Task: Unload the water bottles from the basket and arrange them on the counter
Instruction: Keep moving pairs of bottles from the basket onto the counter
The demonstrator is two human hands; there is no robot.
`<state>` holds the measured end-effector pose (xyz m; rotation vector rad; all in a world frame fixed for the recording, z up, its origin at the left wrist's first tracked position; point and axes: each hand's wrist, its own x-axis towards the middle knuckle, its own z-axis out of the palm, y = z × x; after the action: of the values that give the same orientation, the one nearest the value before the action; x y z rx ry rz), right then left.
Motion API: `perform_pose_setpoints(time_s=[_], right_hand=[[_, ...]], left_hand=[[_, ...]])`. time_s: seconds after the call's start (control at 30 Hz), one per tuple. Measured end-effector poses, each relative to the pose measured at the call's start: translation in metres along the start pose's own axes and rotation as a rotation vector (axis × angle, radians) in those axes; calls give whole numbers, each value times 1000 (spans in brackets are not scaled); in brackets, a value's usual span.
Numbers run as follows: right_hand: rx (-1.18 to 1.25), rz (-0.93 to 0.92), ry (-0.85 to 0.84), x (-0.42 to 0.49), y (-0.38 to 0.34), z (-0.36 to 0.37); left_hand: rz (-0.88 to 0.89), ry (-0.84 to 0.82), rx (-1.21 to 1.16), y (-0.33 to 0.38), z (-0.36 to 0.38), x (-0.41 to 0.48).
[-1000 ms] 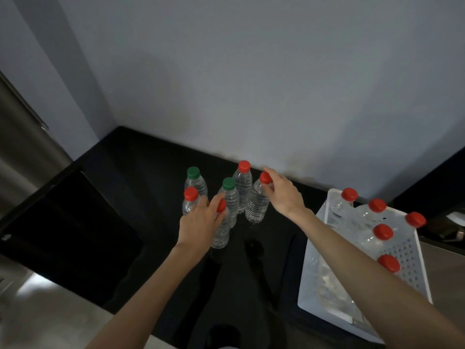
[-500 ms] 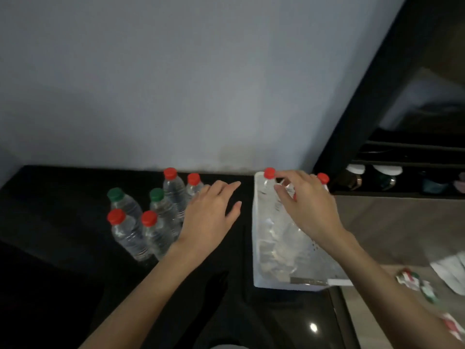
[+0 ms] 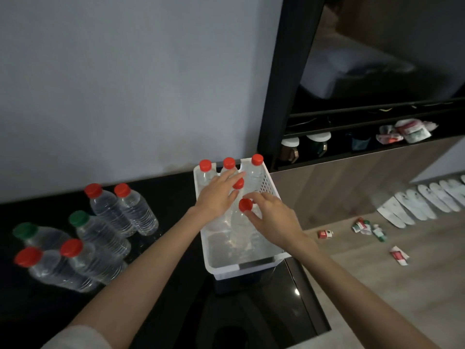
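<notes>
black glossy counter (image 3: 191, 311) under a grey wall, the white basket (image 3: 221, 269) at its right edge. five clear, red-capped bottles (image 3: 255, 172) stand in the basket, three along its far wall. they look full, so i judge them heavyish, thin-walled and slick, best taken at the stiff neck. my right hand (image 3: 274, 217) pinches the near bottle (image 3: 240, 222) at its cap. my left hand (image 3: 216, 197) lies spread over another. six unloaded bottles (image 3: 105, 212) stand toward the counter's left end.
</notes>
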<state>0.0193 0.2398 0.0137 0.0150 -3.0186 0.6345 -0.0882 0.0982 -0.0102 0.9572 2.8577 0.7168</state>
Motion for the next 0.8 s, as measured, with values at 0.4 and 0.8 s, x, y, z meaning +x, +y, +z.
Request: perform_pose_setpoints(time_s=[0.4,0.8], right_hand=[[-227,-118,-8,9,4,19],[-14,-48,-18,16,-4,14]], left_hand=[[48,-22,155,-9,1,-12],[31,50,292,-7,-13,-38]])
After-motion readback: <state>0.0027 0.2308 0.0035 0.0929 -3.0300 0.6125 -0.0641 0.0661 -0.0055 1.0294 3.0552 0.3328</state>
